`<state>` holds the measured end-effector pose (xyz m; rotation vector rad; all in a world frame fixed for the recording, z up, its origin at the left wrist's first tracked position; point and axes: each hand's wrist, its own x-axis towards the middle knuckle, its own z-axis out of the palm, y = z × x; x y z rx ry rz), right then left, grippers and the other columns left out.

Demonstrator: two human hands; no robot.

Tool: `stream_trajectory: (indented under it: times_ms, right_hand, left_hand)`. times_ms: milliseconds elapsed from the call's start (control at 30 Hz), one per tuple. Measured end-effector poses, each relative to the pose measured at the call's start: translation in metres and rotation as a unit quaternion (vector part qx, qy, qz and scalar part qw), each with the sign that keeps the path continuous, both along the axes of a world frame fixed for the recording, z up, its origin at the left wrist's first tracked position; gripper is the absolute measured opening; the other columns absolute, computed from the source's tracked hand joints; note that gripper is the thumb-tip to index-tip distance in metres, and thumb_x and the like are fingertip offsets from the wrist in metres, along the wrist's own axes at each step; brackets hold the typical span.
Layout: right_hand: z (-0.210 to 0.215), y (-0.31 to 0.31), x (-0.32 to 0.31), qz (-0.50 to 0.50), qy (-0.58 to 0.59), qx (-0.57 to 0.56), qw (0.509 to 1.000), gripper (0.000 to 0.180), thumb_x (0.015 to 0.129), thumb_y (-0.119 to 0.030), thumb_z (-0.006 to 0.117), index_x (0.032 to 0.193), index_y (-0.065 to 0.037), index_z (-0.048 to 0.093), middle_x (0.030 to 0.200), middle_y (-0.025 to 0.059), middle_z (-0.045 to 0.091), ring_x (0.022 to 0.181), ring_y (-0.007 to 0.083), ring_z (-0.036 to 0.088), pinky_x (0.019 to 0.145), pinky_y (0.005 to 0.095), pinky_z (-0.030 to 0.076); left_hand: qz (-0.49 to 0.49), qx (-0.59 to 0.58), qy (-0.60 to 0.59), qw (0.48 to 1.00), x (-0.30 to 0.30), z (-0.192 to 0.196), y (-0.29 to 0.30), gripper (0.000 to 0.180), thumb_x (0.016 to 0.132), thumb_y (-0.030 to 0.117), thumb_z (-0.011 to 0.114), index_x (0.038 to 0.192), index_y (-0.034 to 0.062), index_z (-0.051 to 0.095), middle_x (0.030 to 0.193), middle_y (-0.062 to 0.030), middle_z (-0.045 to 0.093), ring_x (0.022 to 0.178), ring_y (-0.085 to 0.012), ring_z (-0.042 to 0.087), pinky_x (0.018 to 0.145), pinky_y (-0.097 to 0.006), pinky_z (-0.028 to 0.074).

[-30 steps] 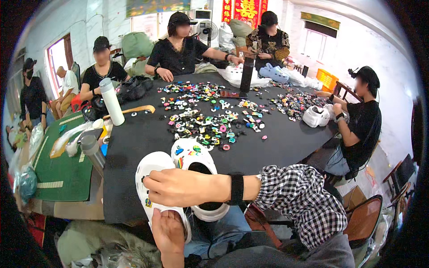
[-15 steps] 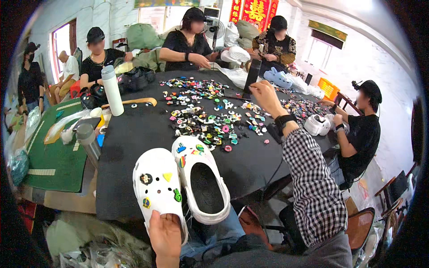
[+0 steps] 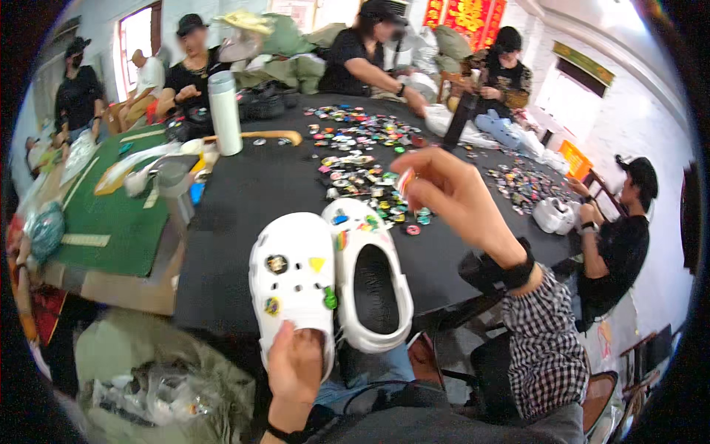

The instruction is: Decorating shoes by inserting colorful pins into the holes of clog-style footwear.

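My left hand (image 3: 294, 366) grips a white clog (image 3: 285, 248) at its heel opening, thumb on the upper. Its upper carries several charms: a dark round one, a yellow triangle, a green one and a round yellow-blue one. Beside it on the right, a second white clog (image 3: 362, 231) with colourful charms leans at the table's near edge, touching the first. My right hand (image 3: 455, 196) is raised above the table, right of the clogs. Between its thumb and fingers is a small white-and-red shoe charm (image 3: 405, 182), its design too blurred to read.
Loose charms (image 3: 362, 152) lie spread over the black table (image 3: 237, 244). A pale bottle (image 3: 225, 115) and a wooden stick (image 3: 285, 138) stand and lie at the left; a dark upright object (image 3: 460, 118) stands at the back. Co-workers sit around; white clogs (image 3: 555, 216) lie at the right.
My right hand has come back from the far part of the charm pile toward the clogs, now pinching a charm. My left hand keeps hold of its clog. The whole view has shifted.
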<state>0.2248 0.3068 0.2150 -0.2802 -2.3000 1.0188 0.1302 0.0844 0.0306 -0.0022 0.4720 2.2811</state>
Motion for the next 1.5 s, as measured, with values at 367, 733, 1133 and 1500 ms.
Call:
stream_trajectory:
  times_ms: [367, 733, 1133, 1500]
  right_hand:
    - [-0.032, -0.072, -0.05, 0.231, -0.12, 0.164, 0.951, 0.013, 0.083, -0.011, 0.067, 0.093, -0.004, 0.062, 0.088, 0.0129, 0.064, 0.081, 0.0322, 0.064, 0.069, 0.0401, 0.051]
    - [-0.012, -0.083, -0.058, 0.198, -0.232, 0.264, 0.915, 0.018, 0.081, -0.016, 0.067, 0.094, -0.003, 0.066, 0.09, 0.0155, 0.068, 0.087, 0.0344, 0.066, 0.076, 0.0436, 0.052]
    - [-0.021, -0.086, -0.052, 0.202, -0.285, 0.395, 0.85, 0.014, 0.08, -0.015, 0.068, 0.087, -0.005, 0.063, 0.083, 0.0088, 0.064, 0.084, 0.03, 0.065, 0.07, 0.0411, 0.051]
    - [-0.028, -0.1, -0.044, 0.15, -0.204, 0.426, 0.869, 0.014, 0.077, -0.009, 0.062, 0.091, -0.006, 0.064, 0.116, 0.0144, 0.058, 0.12, 0.0277, 0.053, 0.095, 0.0376, 0.046]
  left_hand:
    - [-0.008, 0.007, 0.093, 0.996, 0.007, 0.018, -0.005, 0.051, 0.094, 0.012, 0.048, 0.141, -0.002, 0.033, 0.139, -0.0143, 0.049, 0.127, -0.0273, 0.049, 0.11, -0.041, 0.036]
    - [0.003, -0.1, 0.098, 0.99, 0.015, 0.019, -0.01, 0.052, 0.088, 0.01, 0.056, 0.135, -0.0059, 0.041, 0.128, -0.0153, 0.054, 0.119, -0.0264, 0.054, 0.103, -0.04, 0.041]
    - [0.017, -0.068, 0.159, 0.985, 0.017, -0.008, -0.012, 0.053, 0.086, 0.001, 0.06, 0.135, 0.0, 0.041, 0.127, -0.0113, 0.055, 0.113, -0.0221, 0.058, 0.096, -0.038, 0.048]
    - [0.016, -0.134, 0.228, 0.964, 0.004, -0.012, -0.021, 0.05, 0.087, -0.001, 0.061, 0.133, -0.0029, 0.044, 0.127, -0.01, 0.056, 0.115, -0.0187, 0.055, 0.1, -0.034, 0.043]
